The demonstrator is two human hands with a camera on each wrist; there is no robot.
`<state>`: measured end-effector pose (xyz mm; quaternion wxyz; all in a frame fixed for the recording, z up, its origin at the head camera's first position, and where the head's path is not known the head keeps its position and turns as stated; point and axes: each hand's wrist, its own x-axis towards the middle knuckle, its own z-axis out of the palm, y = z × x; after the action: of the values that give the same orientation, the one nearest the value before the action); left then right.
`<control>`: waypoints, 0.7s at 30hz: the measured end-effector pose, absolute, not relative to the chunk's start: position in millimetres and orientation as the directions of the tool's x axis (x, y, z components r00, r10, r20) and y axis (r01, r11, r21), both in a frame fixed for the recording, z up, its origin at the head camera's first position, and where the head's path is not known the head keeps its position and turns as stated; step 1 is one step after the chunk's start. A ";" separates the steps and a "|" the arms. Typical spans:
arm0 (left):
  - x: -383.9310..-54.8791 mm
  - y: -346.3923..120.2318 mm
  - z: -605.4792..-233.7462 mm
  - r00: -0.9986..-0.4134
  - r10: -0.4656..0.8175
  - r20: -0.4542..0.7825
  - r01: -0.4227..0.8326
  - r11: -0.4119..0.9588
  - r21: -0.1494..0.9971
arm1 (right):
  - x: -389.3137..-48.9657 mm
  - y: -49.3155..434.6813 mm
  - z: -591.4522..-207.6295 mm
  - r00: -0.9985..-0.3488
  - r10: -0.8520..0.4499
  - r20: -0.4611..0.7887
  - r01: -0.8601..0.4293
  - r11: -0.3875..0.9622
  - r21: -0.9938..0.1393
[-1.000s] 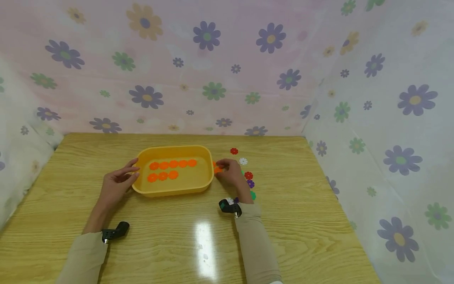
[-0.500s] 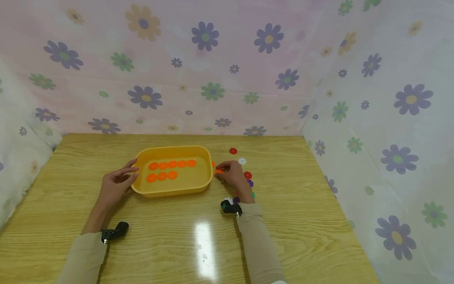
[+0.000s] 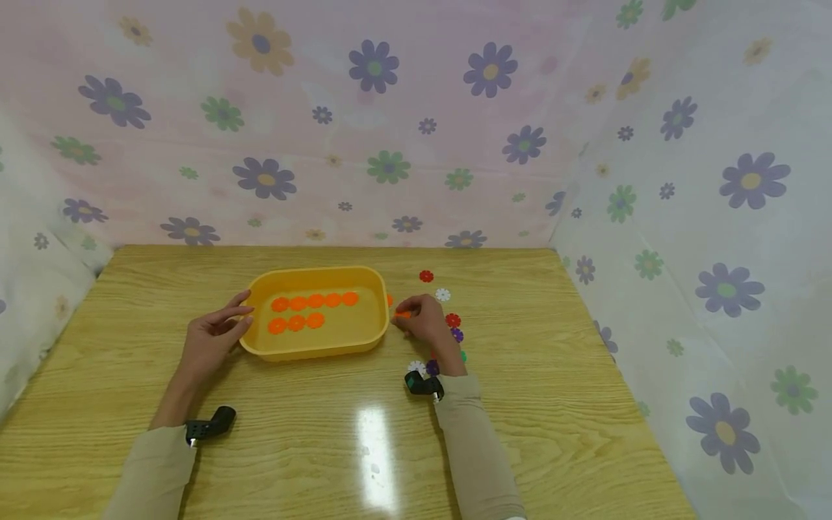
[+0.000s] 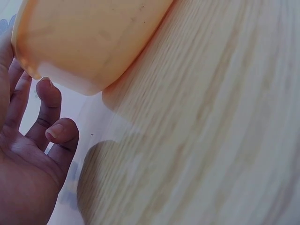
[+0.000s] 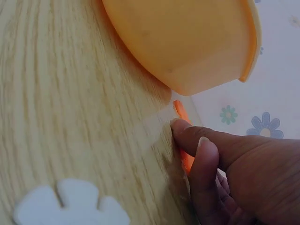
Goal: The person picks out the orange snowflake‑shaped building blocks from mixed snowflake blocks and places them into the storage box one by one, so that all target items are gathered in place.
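Observation:
A yellow plastic basin (image 3: 344, 326) stands on the table, with several flat orange flower-shaped discs (image 3: 315, 300) lying inside in two rows. My left hand (image 3: 211, 339) holds the basin's left rim with its fingertips; in the left wrist view its lower fingers curl below the rim. Just outside the basin's right end, my right hand (image 3: 422, 318) pinches an orange flower-shaped disc (image 5: 186, 159), seen nearly edge-on in the right wrist view. Another orange disc (image 3: 390, 300) shows partly beside the basin's wall.
Loose discs lie around the right hand: red (image 3: 426, 276), white (image 3: 443, 295), another red (image 3: 453, 320), purple (image 3: 458, 335) and several near the wrist, partly hidden by the forearm. Flower-printed cloth (image 3: 390, 166) rises behind the wooden table (image 3: 292, 433).
My right hand has drawn one orange disc slightly away from the one by the basin and tilted it towards edge-on. The left hand and basin stay in place.

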<state>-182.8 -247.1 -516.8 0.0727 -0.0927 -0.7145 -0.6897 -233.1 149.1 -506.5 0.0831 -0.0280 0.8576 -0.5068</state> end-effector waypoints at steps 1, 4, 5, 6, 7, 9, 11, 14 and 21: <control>-183.0 -247.2 -516.9 -0.973 0.032 0.230 0.231 0.029 0.972 | -233.0 149.5 -506.4 -0.984 -0.135 -0.115 0.038 0.474 -0.880; -183.4 -247.6 -517.3 -0.973 0.030 0.228 0.229 0.025 0.973 | -233.6 152.2 -506.1 -0.983 -0.135 -0.124 0.051 0.449 -0.892; -183.3 -247.5 -517.3 -0.973 0.028 0.229 0.229 0.029 0.973 | -233.6 153.2 -505.7 -0.982 -0.135 -0.131 0.059 0.440 -0.896; -183.2 -247.5 -517.4 -0.973 0.026 0.229 0.230 0.032 0.973 | -233.6 154.3 -505.3 -0.981 -0.137 -0.137 0.065 0.432 -0.899; -183.1 -247.5 -517.4 -0.973 0.024 0.229 0.230 0.034 0.973 | -233.4 155.2 -504.4 -0.979 -0.141 -0.144 0.071 0.426 -0.902; -183.0 -247.5 -517.5 -0.973 0.023 0.230 0.231 0.033 0.972 | -232.8 156.8 -503.2 -0.977 -0.148 -0.157 0.081 0.426 -0.901; -182.9 -247.4 -517.6 -0.972 0.024 0.233 0.234 0.038 0.971 | -231.9 157.2 -502.6 -0.975 -0.150 -0.161 0.082 0.431 -0.899; -183.5 -247.5 -518.3 -0.971 0.026 0.238 0.239 0.036 0.970 | -231.0 156.0 -502.2 -0.978 -0.143 -0.152 0.071 0.457 -0.887; -183.5 -247.0 -517.3 -0.970 0.022 0.241 0.241 0.043 0.969 | -229.3 152.2 -498.5 -0.978 -0.151 -0.147 0.054 0.496 -0.867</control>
<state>-183.5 -247.0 -517.3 0.0801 -0.0917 -0.7177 -0.6856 -229.3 152.2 -498.5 0.1020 -0.0282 0.8589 -0.5011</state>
